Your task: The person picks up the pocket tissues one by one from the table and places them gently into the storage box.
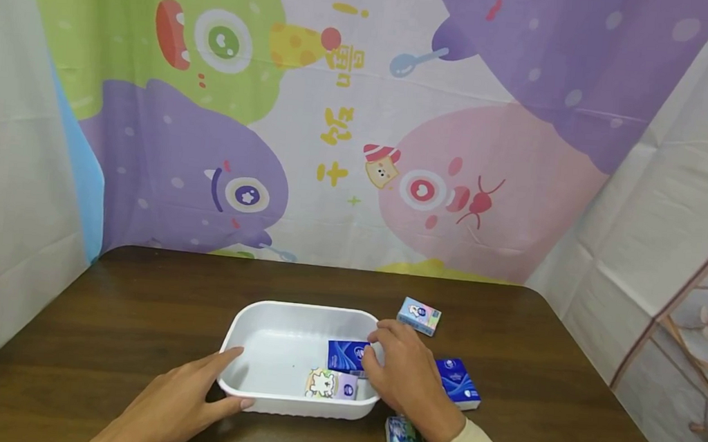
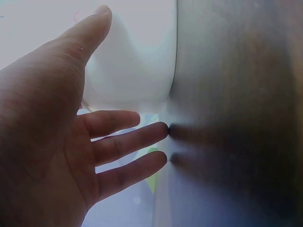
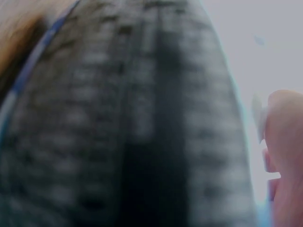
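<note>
A white plastic basin stands on the brown table. My left hand is at its left front corner, fingers nearly straight, with the thumb by the front wall. In the left wrist view, that hand's fingers are spread beside the basin wall. My right hand reaches over the right rim, bent fingers and thumb around the right end of a blue tissue pack. The hand hides that end. In front of it, a tissue pack with a white cartoon figure lies in the basin.
Right of the basin are a light blue and pink tissue pack, a dark blue pack and a dark patterned pack, under my right forearm. A blurred patterned surface fills most of the right wrist view. A cartoon curtain hangs behind the table.
</note>
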The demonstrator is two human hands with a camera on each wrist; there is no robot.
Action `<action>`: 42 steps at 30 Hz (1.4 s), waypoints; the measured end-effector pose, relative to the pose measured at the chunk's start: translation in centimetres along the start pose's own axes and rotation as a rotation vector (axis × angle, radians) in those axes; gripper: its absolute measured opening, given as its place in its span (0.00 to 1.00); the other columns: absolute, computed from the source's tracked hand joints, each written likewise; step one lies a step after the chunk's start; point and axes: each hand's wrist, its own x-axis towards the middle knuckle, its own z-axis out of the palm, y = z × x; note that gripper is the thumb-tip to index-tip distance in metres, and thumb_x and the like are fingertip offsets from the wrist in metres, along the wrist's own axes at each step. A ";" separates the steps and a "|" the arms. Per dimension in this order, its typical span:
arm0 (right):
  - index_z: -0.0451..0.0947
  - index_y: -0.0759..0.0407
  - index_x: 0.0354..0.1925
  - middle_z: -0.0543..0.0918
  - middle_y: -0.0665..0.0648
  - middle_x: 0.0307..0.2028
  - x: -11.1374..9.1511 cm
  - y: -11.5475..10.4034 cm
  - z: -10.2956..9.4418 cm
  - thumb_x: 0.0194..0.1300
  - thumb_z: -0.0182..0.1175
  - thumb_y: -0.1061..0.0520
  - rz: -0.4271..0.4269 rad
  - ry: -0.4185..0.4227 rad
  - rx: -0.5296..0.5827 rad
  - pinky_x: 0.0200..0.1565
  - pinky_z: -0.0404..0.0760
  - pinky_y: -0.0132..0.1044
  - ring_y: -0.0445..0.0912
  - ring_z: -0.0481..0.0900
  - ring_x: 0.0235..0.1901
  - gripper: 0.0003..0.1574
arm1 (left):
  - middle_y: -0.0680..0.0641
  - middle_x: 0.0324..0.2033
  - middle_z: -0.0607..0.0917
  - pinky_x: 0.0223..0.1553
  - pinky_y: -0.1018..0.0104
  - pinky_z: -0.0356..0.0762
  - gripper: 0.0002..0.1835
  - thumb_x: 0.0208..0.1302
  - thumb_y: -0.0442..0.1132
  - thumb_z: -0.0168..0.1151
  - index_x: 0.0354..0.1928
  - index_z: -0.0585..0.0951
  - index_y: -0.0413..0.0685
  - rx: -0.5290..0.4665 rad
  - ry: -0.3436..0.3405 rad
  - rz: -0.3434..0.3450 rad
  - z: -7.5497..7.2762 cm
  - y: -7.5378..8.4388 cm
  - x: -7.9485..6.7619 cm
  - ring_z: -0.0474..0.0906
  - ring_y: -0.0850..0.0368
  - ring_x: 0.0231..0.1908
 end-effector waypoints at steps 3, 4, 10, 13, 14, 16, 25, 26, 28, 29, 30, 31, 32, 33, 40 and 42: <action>0.85 0.55 0.36 0.84 0.56 0.50 0.0 0.0 0.0 0.61 0.66 0.53 0.007 -0.002 0.003 0.51 0.82 0.48 0.50 0.80 0.53 0.08 | 0.42 0.62 0.78 0.53 0.40 0.76 0.50 0.54 0.80 0.56 0.68 0.74 0.51 0.001 -0.001 -0.003 0.0 0.0 0.0 0.78 0.42 0.58; 0.85 0.56 0.36 0.84 0.56 0.49 0.0 0.0 -0.1 0.61 0.66 0.53 0.006 0.002 0.006 0.50 0.82 0.48 0.51 0.80 0.52 0.08 | 0.42 0.62 0.78 0.53 0.40 0.76 0.50 0.54 0.80 0.56 0.68 0.74 0.51 0.000 -0.001 -0.003 0.0 0.0 0.0 0.78 0.42 0.58; 0.85 0.56 0.35 0.83 0.56 0.46 0.0 0.1 -0.1 0.61 0.67 0.54 -0.005 0.028 0.012 0.46 0.83 0.47 0.51 0.81 0.49 0.07 | 0.42 0.62 0.79 0.52 0.40 0.76 0.50 0.54 0.79 0.56 0.68 0.74 0.50 0.004 0.008 0.003 0.1 0.0 0.1 0.78 0.42 0.58; 0.84 0.55 0.35 0.83 0.54 0.44 0.1 0.3 -0.2 0.60 0.67 0.55 -0.009 0.041 0.012 0.44 0.84 0.47 0.50 0.81 0.47 0.05 | 0.42 0.62 0.79 0.52 0.40 0.76 0.50 0.54 0.79 0.56 0.68 0.74 0.51 0.005 0.009 0.003 0.1 0.0 0.1 0.78 0.42 0.58; 0.83 0.54 0.34 0.83 0.53 0.43 0.1 0.4 -0.2 0.60 0.67 0.55 -0.011 0.045 0.012 0.43 0.84 0.46 0.49 0.81 0.46 0.05 | 0.42 0.62 0.79 0.52 0.40 0.76 0.50 0.54 0.80 0.56 0.68 0.74 0.51 0.003 0.004 -0.001 0.1 0.0 0.1 0.78 0.42 0.58; 0.83 0.54 0.34 0.83 0.52 0.40 0.2 0.5 -0.3 0.60 0.67 0.55 -0.015 0.050 0.010 0.41 0.84 0.45 0.48 0.81 0.44 0.04 | 0.42 0.62 0.79 0.52 0.39 0.76 0.51 0.53 0.80 0.56 0.68 0.74 0.51 0.002 -0.003 -0.006 0.0 0.0 0.1 0.78 0.42 0.58; 0.83 0.52 0.35 0.83 0.49 0.36 0.4 0.8 -0.8 0.61 0.66 0.54 0.018 0.015 -0.003 0.36 0.83 0.41 0.44 0.81 0.39 0.04 | 0.41 0.63 0.78 0.52 0.39 0.76 0.52 0.52 0.81 0.56 0.69 0.74 0.50 -0.003 -0.032 -0.025 0.0 0.0 0.1 0.78 0.41 0.58; 0.83 0.52 0.35 0.83 0.49 0.36 0.4 0.8 -0.8 0.61 0.66 0.54 0.021 0.017 -0.006 0.35 0.83 0.41 0.44 0.81 0.38 0.04 | 0.41 0.63 0.78 0.52 0.39 0.76 0.52 0.52 0.81 0.55 0.69 0.74 0.50 -0.002 -0.031 -0.024 0.0 0.0 0.1 0.78 0.41 0.58; 0.84 0.53 0.35 0.83 0.49 0.35 0.4 0.9 -0.9 0.61 0.66 0.54 0.027 0.018 -0.008 0.34 0.83 0.41 0.44 0.81 0.37 0.05 | 0.42 0.63 0.78 0.52 0.39 0.76 0.52 0.52 0.81 0.55 0.69 0.74 0.51 0.000 -0.024 -0.020 0.0 0.0 0.1 0.78 0.42 0.58; 0.84 0.53 0.35 0.83 0.49 0.34 0.4 0.9 -0.9 0.61 0.66 0.54 0.027 0.020 -0.007 0.34 0.83 0.41 0.44 0.81 0.36 0.04 | 0.42 0.63 0.78 0.52 0.39 0.76 0.52 0.52 0.81 0.55 0.69 0.74 0.51 0.002 -0.016 -0.015 0.1 0.0 0.1 0.78 0.42 0.58; 0.84 0.53 0.34 0.83 0.49 0.34 0.5 0.9 -0.9 0.61 0.66 0.54 0.027 0.022 -0.006 0.34 0.83 0.41 0.45 0.81 0.36 0.04 | 0.42 0.62 0.79 0.52 0.39 0.76 0.51 0.53 0.81 0.55 0.68 0.74 0.51 0.004 -0.007 -0.008 0.1 0.0 0.1 0.78 0.42 0.58; 0.84 0.53 0.34 0.83 0.49 0.33 0.5 1.0 -1.0 0.61 0.66 0.54 0.027 0.026 -0.006 0.33 0.83 0.42 0.45 0.82 0.36 0.04 | 0.43 0.62 0.79 0.52 0.40 0.76 0.50 0.53 0.80 0.55 0.68 0.74 0.51 0.005 0.002 -0.002 0.1 0.0 0.1 0.78 0.42 0.58; 0.84 0.53 0.34 0.84 0.49 0.33 0.5 1.0 -1.0 0.61 0.66 0.54 0.028 0.029 -0.008 0.34 0.83 0.43 0.46 0.82 0.36 0.04 | 0.43 0.62 0.79 0.52 0.40 0.76 0.50 0.53 0.80 0.56 0.68 0.74 0.51 0.008 0.010 0.004 0.1 -0.1 0.1 0.78 0.42 0.58; 0.84 0.53 0.34 0.84 0.49 0.33 0.6 1.1 -1.0 0.61 0.66 0.55 0.032 0.026 -0.008 0.34 0.83 0.43 0.46 0.82 0.36 0.03 | 0.43 0.62 0.79 0.51 0.40 0.76 0.49 0.54 0.80 0.56 0.68 0.74 0.52 0.009 0.018 0.009 0.1 -0.1 0.1 0.78 0.42 0.58; 0.85 0.51 0.35 0.86 0.49 0.35 0.8 1.3 -1.5 0.62 0.65 0.53 0.108 -0.042 -0.009 0.39 0.84 0.45 0.46 0.84 0.36 0.05 | 0.42 0.62 0.79 0.52 0.39 0.76 0.50 0.53 0.80 0.55 0.68 0.74 0.52 0.003 0.001 -0.005 0.1 0.0 0.1 0.78 0.42 0.58; 0.84 0.50 0.35 0.86 0.48 0.36 0.9 1.3 -1.7 0.63 0.64 0.51 0.136 -0.066 -0.012 0.41 0.84 0.45 0.45 0.84 0.37 0.05 | 0.42 0.62 0.78 0.52 0.39 0.76 0.51 0.53 0.80 0.55 0.68 0.74 0.51 0.002 -0.007 -0.009 0.1 0.0 0.1 0.78 0.42 0.58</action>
